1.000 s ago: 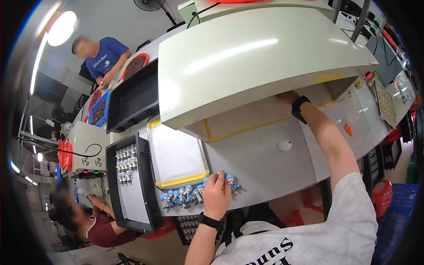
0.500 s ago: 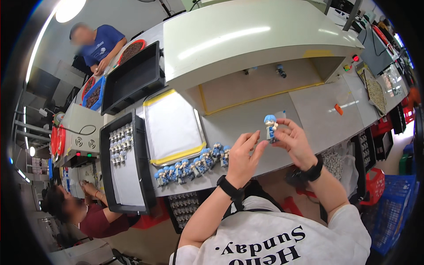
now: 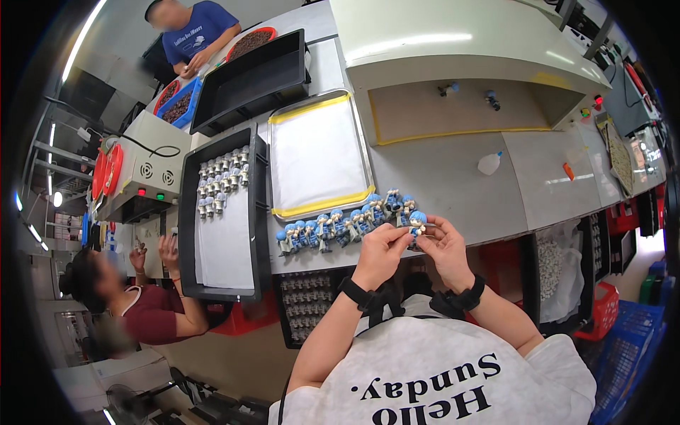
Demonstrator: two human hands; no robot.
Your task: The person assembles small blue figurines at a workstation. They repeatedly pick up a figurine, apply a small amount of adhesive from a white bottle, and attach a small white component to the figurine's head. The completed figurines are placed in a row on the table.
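Note:
A small blue-haired figurine (image 3: pixel 418 221) is held upright between my two hands above the table's front edge. My right hand (image 3: pixel 448 253) pinches it from the right side. From the left, my left hand (image 3: pixel 381 253) has its fingertips closed on the lower part, which they partly cover. Just left of my hands, several similar blue-haired figurines (image 3: pixel 324 232) stand or lean close together in a row. Behind this row lies a metal tray (image 3: pixel 319 152) lined with white sheet and edged with yellow tape.
Left of it is a black tray (image 3: pixel 261 234) with several small grey-white pieces (image 3: pixel 227 170). A cream machine (image 3: pixel 453 60) has two figurines (image 3: pixel 492 100) in its opening. On the table lie a white bottle (image 3: pixel 489 163) and an orange object (image 3: pixel 568 171). Two co-workers (image 3: pixel 198 32) are at the left.
My left hand has closed in from beside the figurine and now grips its lower part. The figurine sits lower, nearer my body. The whole view has turned left, shifting the scene rightward.

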